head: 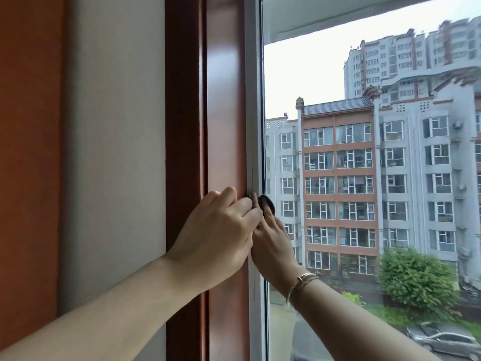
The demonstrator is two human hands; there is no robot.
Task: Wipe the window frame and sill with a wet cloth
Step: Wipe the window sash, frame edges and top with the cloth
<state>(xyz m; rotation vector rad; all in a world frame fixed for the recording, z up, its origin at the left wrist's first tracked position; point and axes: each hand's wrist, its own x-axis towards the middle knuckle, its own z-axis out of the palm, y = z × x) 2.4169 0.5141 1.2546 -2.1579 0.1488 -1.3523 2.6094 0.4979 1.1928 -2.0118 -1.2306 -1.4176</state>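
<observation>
Head cam: both my hands are bunched at the window frame [252, 126], around 6 o'clock of centre. Left hand [218, 230] is curled shut over the frame edge, right hand [273, 238] pinching a small dark handle [266, 204]. No wet cloth in sight, no sill either. Guessing I'm unlatching the window first; next I'd need to grab the cloth.

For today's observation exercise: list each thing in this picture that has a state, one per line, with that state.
Left hand: fingers curled at the frame edge, bare.
Right hand: on the dark handle, bracelet on its wrist.
Window: looks shut.
Frame: upright; wetness cannot be judged.
Cloth: not in view.
</observation>
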